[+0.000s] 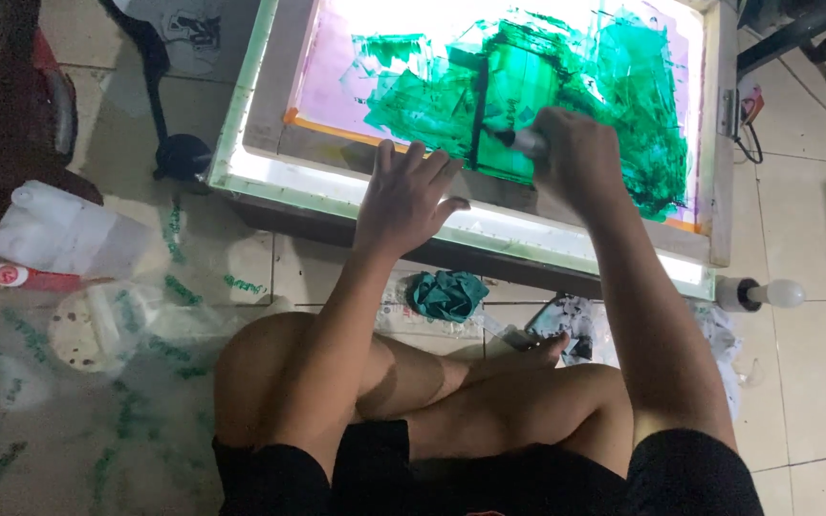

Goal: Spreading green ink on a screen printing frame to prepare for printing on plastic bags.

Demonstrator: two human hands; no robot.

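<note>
At the far left of the frame I see one white plastic jug (pixel 59 229) lying on the floor, with one red-and-white tube (pixel 31 278) just below it and a clear plastic sheet (pixel 107 382) smeared with green spreading over the lower left. One black lamp base (pixel 182 156) stands at the upper left, just beside the corner of the lit box.

My left hand (pixel 405 201) is near the middle of the frame, open wide and flat, fingers spread, pressing on the wooden frame (pixel 336 148) of the screen at its near edge. It holds nothing. Below it, on the floor, lies one crumpled green rag (pixel 446 293).

The screen (pixel 336 76) sits in the upper middle on a glowing light box (pixel 241 172). Its mesh looks pale purple, with a big patch of green ink (pixel 614 76) smeared across the centre and right.

My right hand (pixel 571 153) is closed around a brush (pixel 518 140), whose dark end rests on the green patch. I count two hands, both mine.

At the right edge one bare bulb (pixel 776 293) in a socket lies on the tiled floor.
</note>
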